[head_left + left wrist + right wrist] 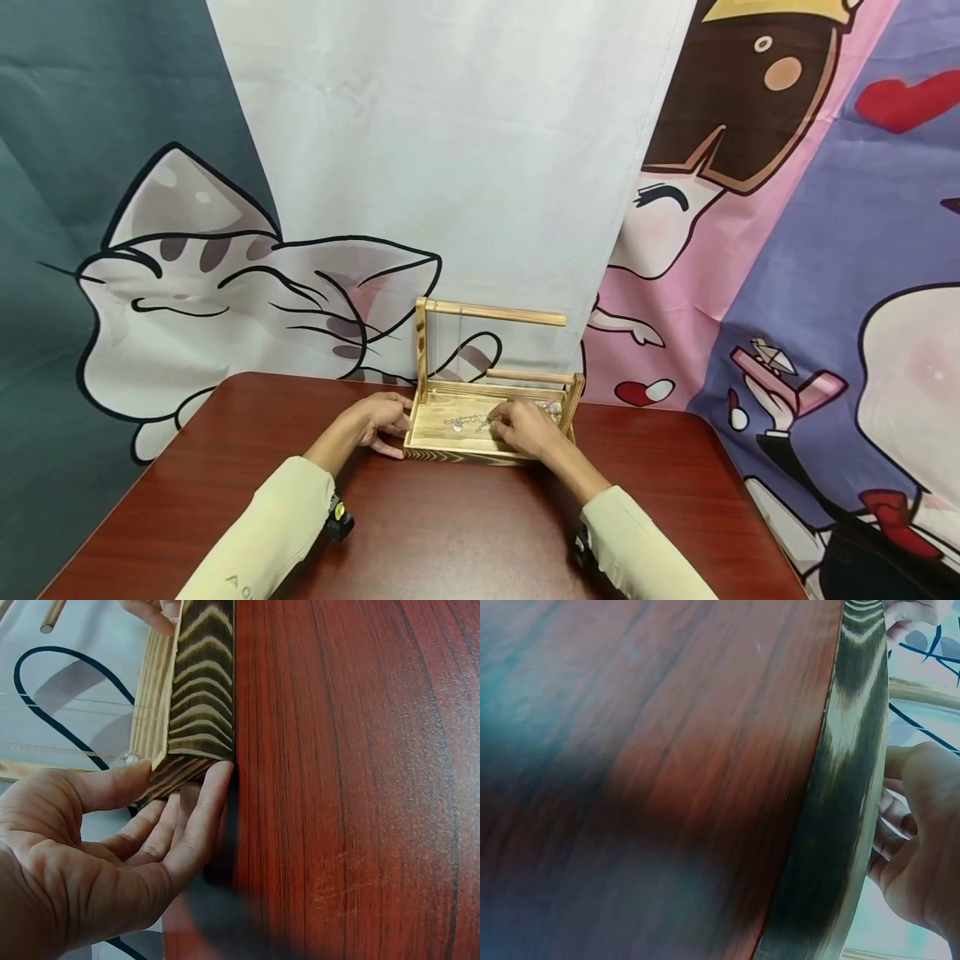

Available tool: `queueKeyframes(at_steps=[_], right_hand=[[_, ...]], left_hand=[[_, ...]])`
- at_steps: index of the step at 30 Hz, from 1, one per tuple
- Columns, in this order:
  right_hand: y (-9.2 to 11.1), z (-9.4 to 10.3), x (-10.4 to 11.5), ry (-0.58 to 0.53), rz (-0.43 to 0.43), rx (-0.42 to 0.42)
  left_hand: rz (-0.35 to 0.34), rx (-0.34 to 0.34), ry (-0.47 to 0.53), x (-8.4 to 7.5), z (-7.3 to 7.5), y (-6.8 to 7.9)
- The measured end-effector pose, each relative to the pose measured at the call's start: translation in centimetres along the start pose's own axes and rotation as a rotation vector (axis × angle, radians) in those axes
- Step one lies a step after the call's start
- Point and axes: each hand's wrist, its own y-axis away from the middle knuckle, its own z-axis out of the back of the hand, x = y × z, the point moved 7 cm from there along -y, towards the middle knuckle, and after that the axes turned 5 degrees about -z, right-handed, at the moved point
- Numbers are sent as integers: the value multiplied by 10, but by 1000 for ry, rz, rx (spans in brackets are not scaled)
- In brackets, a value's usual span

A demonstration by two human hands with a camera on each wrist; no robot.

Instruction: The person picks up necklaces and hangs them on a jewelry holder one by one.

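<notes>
Cartoon-printed cloth [465, 167] hangs behind a reddish-brown desk [450, 533]. At nine o'clock on the wooden jewelry tray [465, 457], the left hand [382, 421] grips its end, thumb at the upper edge, other fingers lower. The tray sits toward the desk's twelve o'clock, silvery chains [465, 420] lying inside; toward its three o'clock, the right hand [525, 427] is over them, fingers bent; whether they pinch anything, I cannot tell.

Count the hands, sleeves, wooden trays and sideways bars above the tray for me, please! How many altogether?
Hands: 2, the left hand and right hand
Sleeves: 2, the left sleeve and right sleeve
Wooden tray: 1
Sideways bars: 2, the upper bar and lower bar
Total: 7
</notes>
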Motion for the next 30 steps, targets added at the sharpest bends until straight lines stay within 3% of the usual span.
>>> queueKeyframes(at_steps=[6, 10, 14, 19, 30], right_hand=[[-7, 0, 8, -106, -82, 53], [-12, -10, 1, -134, -94, 47], [-17, -19, -5, -113, -126, 25], [-27, -47, -31, -83, -146, 6], [-43, -64, -43, 20, -189, 24]], left_hand=[[-3, 3, 3, -2, -1, 0], [0, 5, 6, 0, -2, -1], [-4, 19, 4, 4, -5, -1], [0, 29, 4, 7, -7, -1], [-7, 16, -7, 1, -3, 0]])
